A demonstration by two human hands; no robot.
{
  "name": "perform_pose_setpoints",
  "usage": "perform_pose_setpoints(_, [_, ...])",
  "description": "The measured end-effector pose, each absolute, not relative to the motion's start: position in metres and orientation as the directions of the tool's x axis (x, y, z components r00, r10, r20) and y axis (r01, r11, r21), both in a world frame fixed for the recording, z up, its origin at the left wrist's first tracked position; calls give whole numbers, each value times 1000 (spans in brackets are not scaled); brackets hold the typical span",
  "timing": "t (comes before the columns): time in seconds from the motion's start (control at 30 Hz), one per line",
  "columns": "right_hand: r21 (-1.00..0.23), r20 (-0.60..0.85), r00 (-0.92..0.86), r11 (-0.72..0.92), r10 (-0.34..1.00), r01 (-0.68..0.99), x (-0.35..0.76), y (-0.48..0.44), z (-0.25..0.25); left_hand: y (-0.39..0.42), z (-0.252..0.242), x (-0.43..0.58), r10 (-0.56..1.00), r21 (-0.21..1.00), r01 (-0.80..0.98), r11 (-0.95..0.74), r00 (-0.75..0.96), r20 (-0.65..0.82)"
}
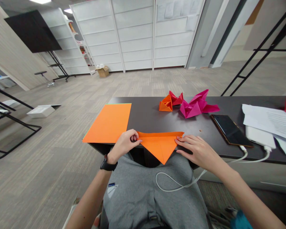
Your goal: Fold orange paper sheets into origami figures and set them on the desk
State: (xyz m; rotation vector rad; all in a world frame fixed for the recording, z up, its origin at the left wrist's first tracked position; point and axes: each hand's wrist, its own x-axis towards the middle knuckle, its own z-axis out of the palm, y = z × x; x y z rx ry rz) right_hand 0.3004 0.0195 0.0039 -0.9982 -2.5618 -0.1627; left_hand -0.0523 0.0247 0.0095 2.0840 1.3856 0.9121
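Note:
An orange paper sheet folded into a triangle [160,144] lies at the near edge of the dark table [147,116], its tip hanging over the edge. My left hand [125,143] pinches the triangle's left corner with curled fingers. My right hand [196,149] rests with fingers stretched out flat on the right corner. A black watch [107,165] is on my left wrist.
A flat stack of orange paper [109,122] lies at the table's left end. Folded orange [166,104], red [176,98] and pink [196,105] paper figures sit further back. A phone [230,128], a white power bank [259,136] with cable and white papers [269,122] lie to the right.

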Motion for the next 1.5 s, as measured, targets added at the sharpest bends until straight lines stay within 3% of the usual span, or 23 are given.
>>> perform_pose_setpoints(0.13, [-35, 393, -671, 739, 629, 673, 301, 18, 4, 16, 0, -51, 860, 578, 643, -503, 305, 409])
perform_pose_setpoints(0.33, [-31, 378, -674, 736, 635, 676, 301, 19, 2, 3, -13, -57, 690, 231, 734, -639, 413, 594])
perform_pose_setpoints(0.47, [-33, 388, -671, 738, 631, 674, 301, 19, 2, 3, -3, -63, 610, 8, 727, -687, 570, 551])
perform_pose_setpoints(0.6, [-44, 408, -657, 733, 634, 679, 300, 16, 4, 4, 17, -60, 594, -100, 685, -722, 688, 417])
perform_pose_setpoints(0.8, [-52, 394, -637, 708, 663, 704, 297, 8, 5, -3, 21, -53, 630, -133, 698, -703, 699, 337])
perform_pose_setpoints(1.2, [-43, 392, -603, 669, 694, 742, 294, 4, 3, -19, -5, -48, 644, -93, 748, -657, 621, 446])
perform_pose_setpoints(1.5, [-122, 516, -490, 627, 703, 769, 280, -7, -10, -21, -29, -39, 650, 8, 777, -629, 520, 553])
